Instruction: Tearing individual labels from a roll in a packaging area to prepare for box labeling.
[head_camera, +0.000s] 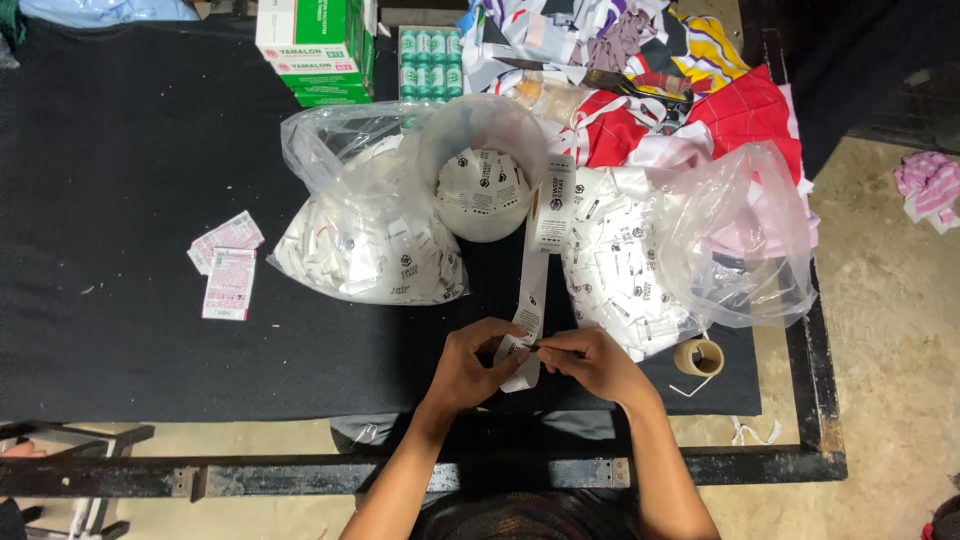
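Both bare forearms rise from the bottom centre of the frame and converge just below the middle. The left hand sits with fingers curled inward, thumb up. The right hand meets it (fingertips nearly touching), its fingers pinched together and pointing left.

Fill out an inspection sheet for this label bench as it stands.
Surface: black-covered table on a metal frame.
Job's things: white label strip runs from the round tub to both hands.
Clutter: two clear bags of cut labels, pink tickets, tape roll, green boxes, fabric pile.
Grippers: left hand and right hand pinch the strip.
Cables: nothing seen.
Surroundings: concrete floor, pink cloth.
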